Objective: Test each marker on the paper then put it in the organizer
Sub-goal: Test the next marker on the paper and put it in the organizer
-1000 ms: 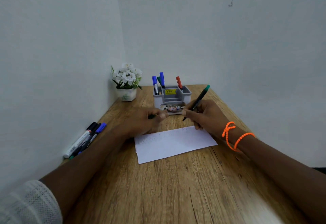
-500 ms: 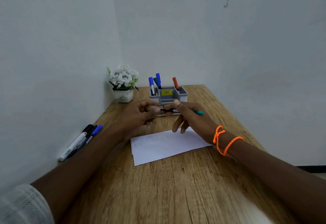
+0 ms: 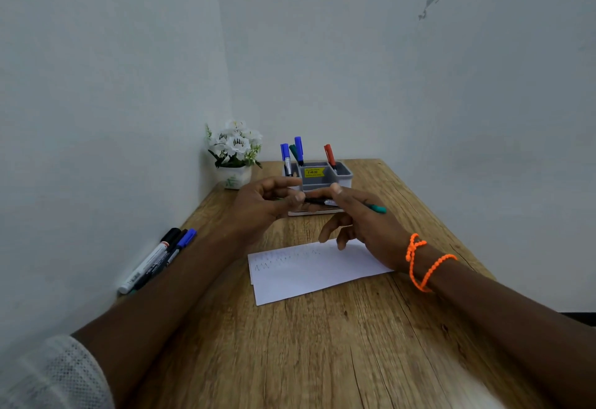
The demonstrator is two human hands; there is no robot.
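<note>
Task looks partway done. Four markers (image 3: 299,150) already stand in the grey organizer (image 3: 344,175) at the far end of the table (image 3: 322,344): two blue, one dark green, one red. A small bunch of markers (image 3: 154,260) lies at the left table edge by the wall, untested by the look of it. The paper (image 3: 309,276) carries faint scribble rows near its top left.

The marker in hand (image 3: 375,207) is slim, with a black barrel, a white label and a teal end poking out to the right. It is held level above the table, just in front of the organizer and clear of the paper. The right hand (image 3: 361,218) pinches it with thumb and forefinger, the other fingers hanging loose. The left hand (image 3: 267,205) has its fingertips curled at the marker's tip end; probably holding the cap, but I can't tell. Next is likely capping, then dropping it in.
</note>
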